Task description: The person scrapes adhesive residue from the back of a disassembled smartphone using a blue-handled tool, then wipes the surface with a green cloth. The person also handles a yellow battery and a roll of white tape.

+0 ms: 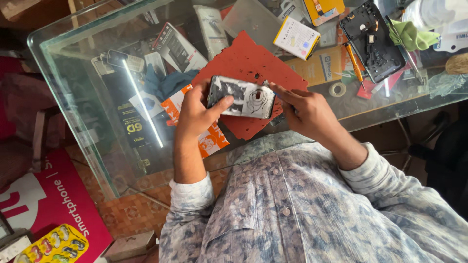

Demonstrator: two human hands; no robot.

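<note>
We see the left hand (195, 111) gripping the left end of an opened, backless phone with a silvery, scuffed inside (242, 97), thumb pressed across its near face and fingers wrapped behind. The phone is held just above the torn red rubber mat (248, 61) that lies on the glass table (73, 58). The right hand (307, 113) is closed narrowly at the phone's right edge, pinching a thin tool we cannot make out. Farther right on the table lie an orange-handled screwdriver (354, 61), a black phone frame (373, 41), a green cloth (409, 35) and a small roll of clear tape (337, 89).
</note>
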